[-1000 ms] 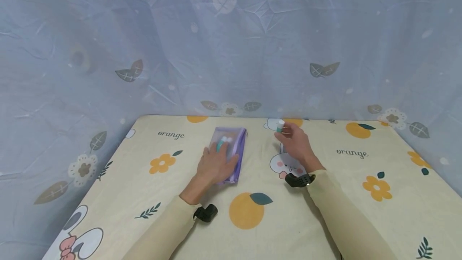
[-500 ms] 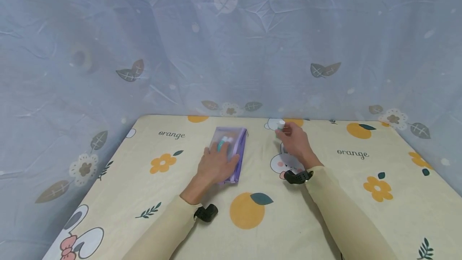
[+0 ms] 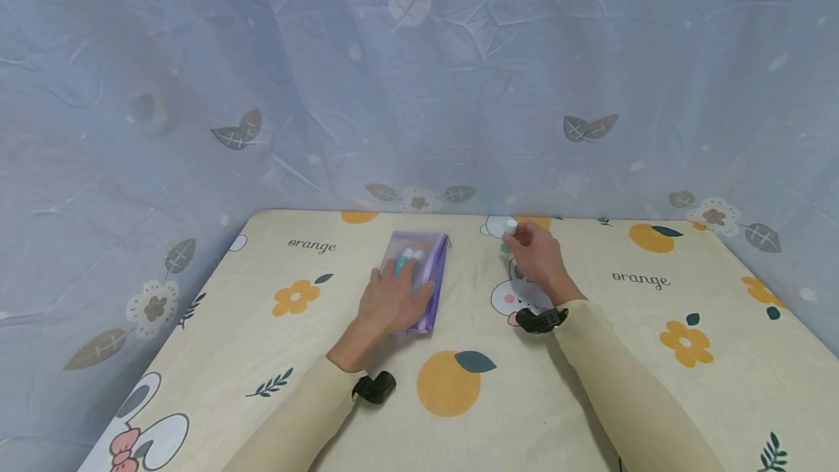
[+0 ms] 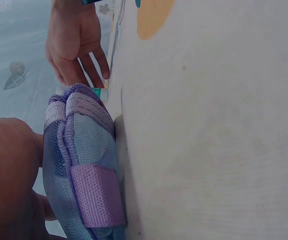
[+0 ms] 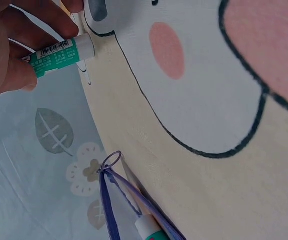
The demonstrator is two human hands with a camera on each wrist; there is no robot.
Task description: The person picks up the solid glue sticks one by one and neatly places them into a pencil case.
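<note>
My left hand rests on a see-through mesh pouch with purple edging, its fingers spread over the near half. Through the mesh show white-capped green glue sticks, partly under the fingers. To the right, my right hand pinches another glue stick, which stands upright with its white end on top. The right wrist view shows that glue stick's printed label between thumb and fingers. In the left wrist view the pouch's folded end lies beside the thumb.
A cream tablecloth printed with oranges, flowers and rabbits covers the table. Behind it hangs a pale blue patterned curtain. Each wrist wears a black band; the left band sits just above the cloth.
The right thumb has shifted slightly up the glue stick, so green now shows beneath it. The left hand and pouch have stayed in place.
</note>
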